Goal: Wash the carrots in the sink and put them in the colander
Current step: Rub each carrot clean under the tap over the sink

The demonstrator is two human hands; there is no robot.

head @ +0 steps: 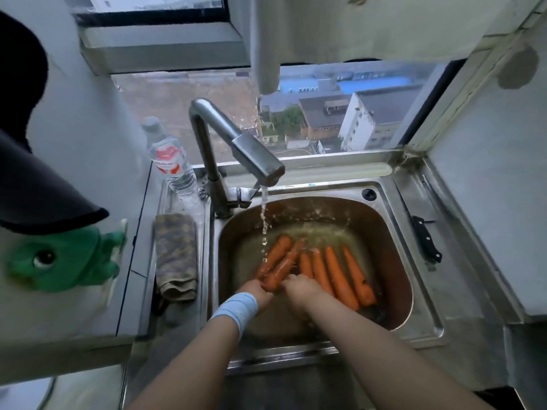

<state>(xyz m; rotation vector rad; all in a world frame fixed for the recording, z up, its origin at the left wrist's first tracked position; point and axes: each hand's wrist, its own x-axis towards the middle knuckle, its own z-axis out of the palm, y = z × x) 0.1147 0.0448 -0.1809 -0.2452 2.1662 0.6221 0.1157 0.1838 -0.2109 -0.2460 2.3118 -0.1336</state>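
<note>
Several orange carrots lie in the steel sink, which holds shallow water. Water runs from the faucet onto two carrots that I hold at their thick ends under the stream. My left hand, with a blue band on its wrist, grips them from the left. My right hand grips them from the right. Several more carrots rest side by side in the water to the right of my hands. No colander is in view.
A black-handled knife lies on the steel rim right of the basin. A folded patterned cloth lies left of it, with a plastic water bottle behind. A green toy sits on the left counter. A window is behind the faucet.
</note>
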